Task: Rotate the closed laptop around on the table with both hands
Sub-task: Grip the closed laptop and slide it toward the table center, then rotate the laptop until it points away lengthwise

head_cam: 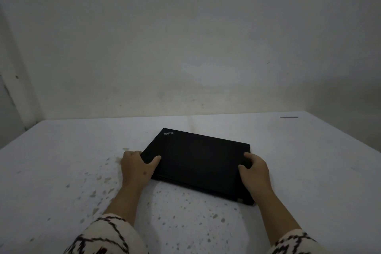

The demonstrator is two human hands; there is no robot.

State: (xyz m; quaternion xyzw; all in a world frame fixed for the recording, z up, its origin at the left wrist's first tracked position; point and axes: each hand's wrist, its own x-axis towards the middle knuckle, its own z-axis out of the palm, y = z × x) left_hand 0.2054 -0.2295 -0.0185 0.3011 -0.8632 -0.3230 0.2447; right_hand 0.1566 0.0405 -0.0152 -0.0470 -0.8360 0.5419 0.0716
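1. Grey-white plaster wall (185, 37), stained and scuffed, fills the upper half of the view behind the table.
2. White table (309, 171) spreads across the lower half, its near surface speckled with brownish flecks and its far edge meeting the wall.
3. Black laptop (198, 163), lid shut, lies flat near the middle of the table, skewed so that its left far corner points away from the person and its right near corner comes closest to them. A small logo (168, 133) sits at the far left corner of the lid.
4. Patterned sleeves (107, 235), cream with black zigzags, cover both forearms at the bottom edge of the view.
5. Left hand (137, 168) clasps the laptop's left edge: thumb (155, 160) pressed on the lid, fingers curled round the side, where their tips are hidden.
6. Right hand (254, 169) clasps the right edge near its far corner, thumb and forefinger bent onto the lid, the rest of the hand wrapped over the side.
7. Dark thin mark (289, 117) lies at the table's far right, well apart from the laptop; too small to identify.
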